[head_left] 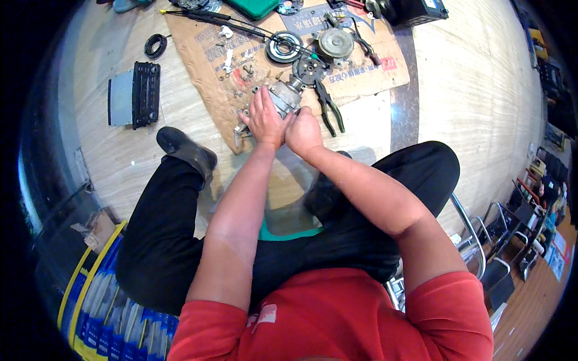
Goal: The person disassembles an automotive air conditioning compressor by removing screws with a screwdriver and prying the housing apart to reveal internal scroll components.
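Observation:
A silver metal compressor-like housing [286,98] lies on a sheet of brown cardboard [201,60], partly hidden by my hands. Flat on its near left side rests my left hand [266,123], fingers stretched out. My right hand [304,133] is closed at the housing's near right edge, touching the left thumb; whatever its fingers grip is hidden. Just right of it lie pliers [328,107] with dark green handles, their jaws pointing away from me. Beyond the housing are a round dark clutch plate [310,71] and a ring-shaped pulley [284,47].
On the cardboard sit a round grey metal part [335,43], long black cables [232,23] and small loose bits. A green case [253,7] and a black battery [418,11] stand at the far edge. Left on the floor are a car radio [133,96] and a black ring [155,46].

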The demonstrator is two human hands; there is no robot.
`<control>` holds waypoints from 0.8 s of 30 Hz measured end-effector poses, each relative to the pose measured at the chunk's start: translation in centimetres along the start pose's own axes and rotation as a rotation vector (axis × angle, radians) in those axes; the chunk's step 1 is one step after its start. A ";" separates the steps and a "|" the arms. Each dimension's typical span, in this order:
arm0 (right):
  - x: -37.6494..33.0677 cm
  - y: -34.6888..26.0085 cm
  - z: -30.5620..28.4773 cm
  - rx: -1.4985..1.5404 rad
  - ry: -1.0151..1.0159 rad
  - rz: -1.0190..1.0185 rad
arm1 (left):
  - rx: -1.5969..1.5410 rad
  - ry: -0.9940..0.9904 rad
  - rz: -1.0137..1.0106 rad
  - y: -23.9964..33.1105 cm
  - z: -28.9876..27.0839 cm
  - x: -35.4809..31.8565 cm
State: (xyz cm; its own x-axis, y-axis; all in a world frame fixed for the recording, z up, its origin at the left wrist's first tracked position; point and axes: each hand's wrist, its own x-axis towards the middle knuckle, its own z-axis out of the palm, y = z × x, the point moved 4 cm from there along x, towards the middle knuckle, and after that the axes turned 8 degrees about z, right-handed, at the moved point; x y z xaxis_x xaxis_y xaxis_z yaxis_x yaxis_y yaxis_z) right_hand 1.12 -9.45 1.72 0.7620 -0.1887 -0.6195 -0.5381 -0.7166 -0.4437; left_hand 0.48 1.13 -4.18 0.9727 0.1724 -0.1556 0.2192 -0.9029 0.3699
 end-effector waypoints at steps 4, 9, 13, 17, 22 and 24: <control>-0.2 0.2 1.0 0.033 0.017 -0.002 | -0.019 0.003 -0.004 -0.2 0.2 0.0; -0.6 -0.1 1.6 0.079 0.076 0.027 | -0.040 -0.029 -0.019 -0.5 0.2 0.2; 0.0 0.2 0.2 0.058 0.040 -0.066 | -0.047 -0.037 -0.022 0.2 -0.6 -0.1; 0.9 0.6 -1.7 -0.053 -0.054 -0.170 | -0.051 -0.045 -0.048 0.6 -1.3 0.2; 0.0 0.6 -2.8 -0.121 -0.040 -0.205 | -0.095 -0.043 -0.060 1.0 -1.7 0.1; 1.3 0.3 -3.2 -0.289 -0.083 -0.285 | -0.077 -0.039 -0.044 0.7 -1.3 0.2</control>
State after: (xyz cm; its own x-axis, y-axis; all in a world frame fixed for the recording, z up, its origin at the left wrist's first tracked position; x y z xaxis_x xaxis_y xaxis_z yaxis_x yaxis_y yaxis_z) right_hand 3.09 -12.09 2.85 0.8282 0.0909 -0.5531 -0.1772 -0.8937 -0.4122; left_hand 0.98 1.01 -2.77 0.9585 0.1942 -0.2087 0.2683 -0.8617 0.4307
